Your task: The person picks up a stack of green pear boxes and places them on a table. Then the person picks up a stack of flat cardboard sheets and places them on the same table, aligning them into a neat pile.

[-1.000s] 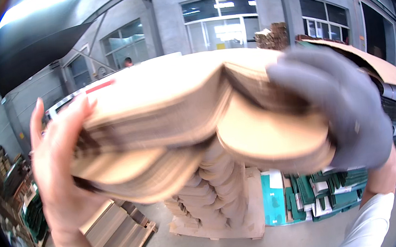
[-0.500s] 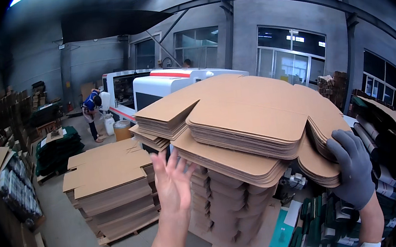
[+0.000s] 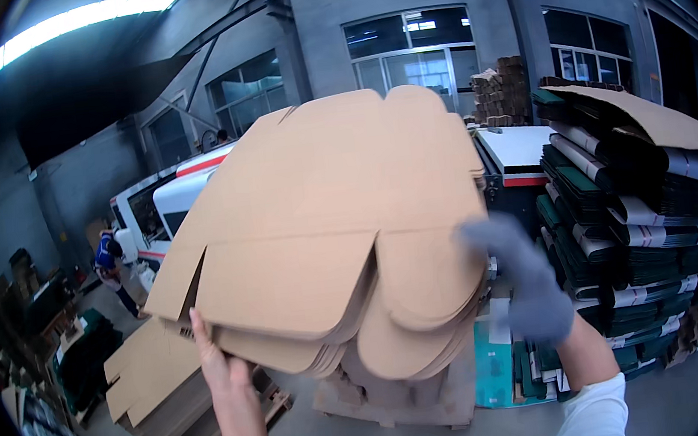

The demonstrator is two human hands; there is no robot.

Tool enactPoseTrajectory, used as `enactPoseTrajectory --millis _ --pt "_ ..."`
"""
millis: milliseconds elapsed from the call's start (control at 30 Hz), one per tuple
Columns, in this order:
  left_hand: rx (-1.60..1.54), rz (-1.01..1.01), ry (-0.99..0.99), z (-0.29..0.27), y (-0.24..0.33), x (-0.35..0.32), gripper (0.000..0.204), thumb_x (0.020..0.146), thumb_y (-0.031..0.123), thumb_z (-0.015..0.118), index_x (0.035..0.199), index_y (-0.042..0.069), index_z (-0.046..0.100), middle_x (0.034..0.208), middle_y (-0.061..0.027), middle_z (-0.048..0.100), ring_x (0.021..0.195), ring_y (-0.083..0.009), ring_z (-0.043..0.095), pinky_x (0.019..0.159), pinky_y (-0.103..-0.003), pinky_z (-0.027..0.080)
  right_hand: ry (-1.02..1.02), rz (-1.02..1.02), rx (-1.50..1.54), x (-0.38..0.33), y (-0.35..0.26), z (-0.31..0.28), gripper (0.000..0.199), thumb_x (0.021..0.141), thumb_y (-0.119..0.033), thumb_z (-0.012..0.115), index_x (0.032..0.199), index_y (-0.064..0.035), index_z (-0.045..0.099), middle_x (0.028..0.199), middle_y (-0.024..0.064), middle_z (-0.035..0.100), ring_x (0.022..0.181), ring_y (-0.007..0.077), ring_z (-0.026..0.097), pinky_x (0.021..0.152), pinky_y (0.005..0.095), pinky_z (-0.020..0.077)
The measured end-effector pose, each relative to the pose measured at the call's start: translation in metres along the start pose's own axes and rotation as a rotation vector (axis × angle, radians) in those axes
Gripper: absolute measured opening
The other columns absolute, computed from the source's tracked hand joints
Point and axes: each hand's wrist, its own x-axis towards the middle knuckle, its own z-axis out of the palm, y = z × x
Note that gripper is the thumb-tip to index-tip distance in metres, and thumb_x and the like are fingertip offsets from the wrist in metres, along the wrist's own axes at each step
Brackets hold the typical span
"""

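A stack of flat die-cut cardboard blanks (image 3: 303,189), brown with rounded flaps and slits, fills the middle at chest height. My bare left hand (image 3: 226,365) is closed on its near left edge, thumb up against the side and the other fingers hidden beneath the sheets. By the right edge is my right hand (image 3: 525,288) in a grey glove. Motion smears its fingers, so whether they grip or only touch the flap cannot be made out. Under the stack, more cardboard (image 3: 394,385) stands on a pallet (image 3: 440,412).
Left of me a lower pile of cardboard blanks (image 3: 155,369) sits on a pallet. Tall bundles of dark green folded sheets (image 3: 619,247) rise at the right. A white machine (image 3: 182,190) with a red stripe stands behind, with a person (image 3: 109,262) in blue beside it.
The view has swung right. My left hand has gone from spread fingers below the stack to holding its near left edge. The top sheets appear turned, and my right hand moved along the right side.
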Motion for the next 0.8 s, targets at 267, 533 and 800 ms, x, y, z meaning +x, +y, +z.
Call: enactPoseTrajectory --millis 267,533,800 --pt "0.038 0.047 0.031 -0.045 -0.034 0.012 0.065 0.093 0.054 0.071 0.137 0.009 0.056 0.136 -0.0111 0.060 0.124 -0.0258 0.059 0.103 -0.042 0.052 0.344 0.720 1.200 0.097 0.230 -0.002 0.099 0.088 -0.053 0.076 0.155 0.0027 0.028 0.148 0.0221 0.048 0.128 0.0307 0.057 0.103 0.0412 0.0509" --pt "0.094 -0.266 -0.095 -0.109 -0.064 0.014 0.038 0.101 0.049 0.053 0.106 0.013 0.066 0.115 -0.0023 0.069 0.112 -0.0204 0.064 0.095 -0.044 0.055 0.238 0.739 1.081 0.090 0.201 0.003 0.087 0.087 -0.034 0.078 0.151 0.0030 0.033 0.137 0.0198 0.056 0.120 0.0273 0.062 0.100 0.0391 0.0540" --pt "-0.305 -0.222 0.134 -0.175 -0.154 0.021 0.066 0.102 0.059 0.049 0.152 0.015 0.044 0.153 -0.0068 0.048 0.137 -0.0304 0.048 0.111 -0.049 0.045 0.413 0.866 0.916 0.051 0.152 0.042 0.069 0.089 -0.034 0.075 0.142 -0.0011 0.047 0.126 0.0144 0.064 0.113 0.0230 0.065 0.096 0.0388 0.0552"
